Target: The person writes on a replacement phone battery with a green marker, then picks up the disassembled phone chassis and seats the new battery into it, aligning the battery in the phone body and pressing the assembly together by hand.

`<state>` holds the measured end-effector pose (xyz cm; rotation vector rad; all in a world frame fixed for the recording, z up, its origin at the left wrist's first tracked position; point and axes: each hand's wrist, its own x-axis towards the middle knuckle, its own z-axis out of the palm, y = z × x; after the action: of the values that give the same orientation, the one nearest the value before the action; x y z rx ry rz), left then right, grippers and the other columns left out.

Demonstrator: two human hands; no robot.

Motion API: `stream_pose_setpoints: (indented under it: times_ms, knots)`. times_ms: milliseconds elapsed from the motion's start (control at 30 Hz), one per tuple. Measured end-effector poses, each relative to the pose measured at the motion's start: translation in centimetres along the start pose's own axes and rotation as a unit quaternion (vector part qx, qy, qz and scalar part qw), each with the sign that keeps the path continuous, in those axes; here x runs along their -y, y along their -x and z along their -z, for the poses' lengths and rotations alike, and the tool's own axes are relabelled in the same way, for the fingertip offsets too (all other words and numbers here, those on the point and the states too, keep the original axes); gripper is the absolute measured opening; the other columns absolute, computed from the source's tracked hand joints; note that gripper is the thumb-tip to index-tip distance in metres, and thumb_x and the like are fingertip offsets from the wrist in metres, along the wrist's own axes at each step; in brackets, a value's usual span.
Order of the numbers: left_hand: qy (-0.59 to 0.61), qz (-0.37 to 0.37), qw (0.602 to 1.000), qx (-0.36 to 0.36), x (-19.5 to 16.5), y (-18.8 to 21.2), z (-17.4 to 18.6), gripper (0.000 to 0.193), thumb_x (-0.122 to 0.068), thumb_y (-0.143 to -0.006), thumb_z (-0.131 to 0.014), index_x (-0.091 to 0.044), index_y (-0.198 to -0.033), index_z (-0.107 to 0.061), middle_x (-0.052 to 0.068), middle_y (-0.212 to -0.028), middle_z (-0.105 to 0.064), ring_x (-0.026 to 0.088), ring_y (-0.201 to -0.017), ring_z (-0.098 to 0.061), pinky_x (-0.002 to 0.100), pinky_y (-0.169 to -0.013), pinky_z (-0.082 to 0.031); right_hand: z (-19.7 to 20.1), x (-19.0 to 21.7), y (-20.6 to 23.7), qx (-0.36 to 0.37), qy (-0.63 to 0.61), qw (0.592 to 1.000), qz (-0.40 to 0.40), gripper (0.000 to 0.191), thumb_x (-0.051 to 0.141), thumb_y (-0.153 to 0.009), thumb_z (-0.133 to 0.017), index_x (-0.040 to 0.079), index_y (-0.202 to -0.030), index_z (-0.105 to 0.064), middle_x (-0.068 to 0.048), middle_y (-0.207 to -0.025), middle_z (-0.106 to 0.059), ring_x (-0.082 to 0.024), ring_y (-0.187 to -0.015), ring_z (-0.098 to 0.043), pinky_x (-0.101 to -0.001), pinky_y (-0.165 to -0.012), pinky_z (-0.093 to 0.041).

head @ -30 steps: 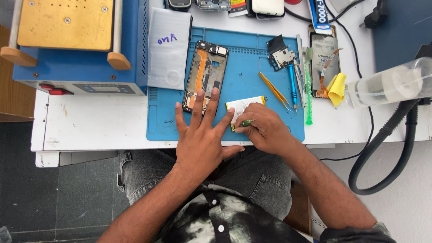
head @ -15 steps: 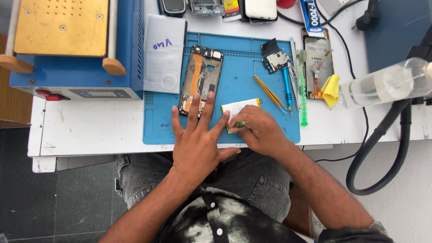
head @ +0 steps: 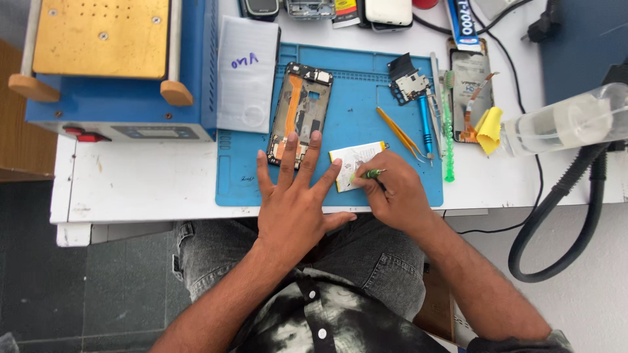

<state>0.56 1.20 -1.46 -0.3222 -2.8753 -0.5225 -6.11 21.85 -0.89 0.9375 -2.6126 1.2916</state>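
Blue mat (head: 366, 98), centre: opened phone (head: 299, 112) w/ back off, battery (head: 356, 163) out beside it. L hand (head: 297, 202) flat, fingers spread, on phone's lower end; R hand (head: 392, 193) pinched shut on green tool (head: 371, 174) at battery edge. Reassembly not yet done.

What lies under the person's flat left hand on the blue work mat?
Fingertips of the left hand overlap the opened phone frame on the blue work mat; anything beneath the palm is hidden.
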Motion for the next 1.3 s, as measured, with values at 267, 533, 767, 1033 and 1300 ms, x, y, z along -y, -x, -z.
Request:
stream_pose_setpoints:
  times_ms: [267,533,767,1033,1300]
  knots:
    - [0.008,-0.005,1.000,-0.001,-0.1,0.2,0.3,0.091,-0.071,-0.066,-0.081,-0.022,-0.140,-0.065,0.016,-0.168,-0.024,0.038,-0.157,-0.011,0.075,-0.119,-0.006,0.5,-0.2,0.3,0.005,-0.074,0.991,-0.109,0.008,0.012,-0.095,-0.072,0.008,-0.100,-0.067,-0.005,-0.090,-0.071,-0.019,-0.076,-0.069,-0.0311,-0.067,-0.054]
    - [0.003,-0.012,1.000,-0.008,0.0,0.3,0.3,0.089,-0.072,-0.068,-0.080,-0.021,-0.140,-0.067,0.016,-0.169,-0.024,0.037,-0.157,-0.012,0.074,-0.120,-0.006,0.5,-0.5,0.7,0.081,-0.034,0.996,0.034,0.009,0.012,-0.094,-0.075,0.008,-0.097,-0.068,-0.005,-0.091,-0.069,-0.017,-0.085,-0.067,-0.0315,-0.076,-0.053]
    - [0.041,-0.013,0.999,-0.028,-0.2,0.1,0.5,0.075,-0.069,-0.079,-0.075,-0.018,-0.133,-0.069,0.019,-0.164,-0.029,0.040,-0.152,-0.016,0.076,-0.115,-0.004,0.5,-3.2,0.4,-0.055,-0.305,0.939,-0.149,0.015,0.021,-0.104,-0.068,0.011,-0.112,-0.060,-0.002,-0.098,-0.074,-0.007,-0.089,-0.067,-0.0243,-0.078,-0.054]
    - [0.029,-0.054,0.995,-0.083,-1.8,0.3,-0.1,0.012,-0.032,-0.095,-0.076,-0.022,-0.101,-0.077,0.007,-0.162,-0.044,0.035,-0.155,-0.026,0.068,-0.122,-0.010,-0.1,-4.1,1.2,-0.065,-0.278,0.945,-0.158,0.015,0.020,-0.105,-0.068,0.008,-0.112,-0.061,-0.003,-0.093,-0.071,-0.004,-0.082,-0.062,-0.0215,-0.071,-0.051]
    - [0.075,-0.040,0.992,-0.093,-2.5,-0.4,0.5,0.019,-0.032,-0.096,-0.075,-0.014,-0.091,-0.071,0.004,-0.134,-0.061,0.027,-0.144,-0.045,0.061,-0.124,-0.018,-0.1,-4.0,1.3,-0.119,-0.321,0.927,-0.151,0.018,0.020,-0.106,-0.067,0.007,-0.115,-0.059,-0.003,-0.095,-0.072,-0.005,-0.080,-0.064,-0.0217,-0.072,-0.054]
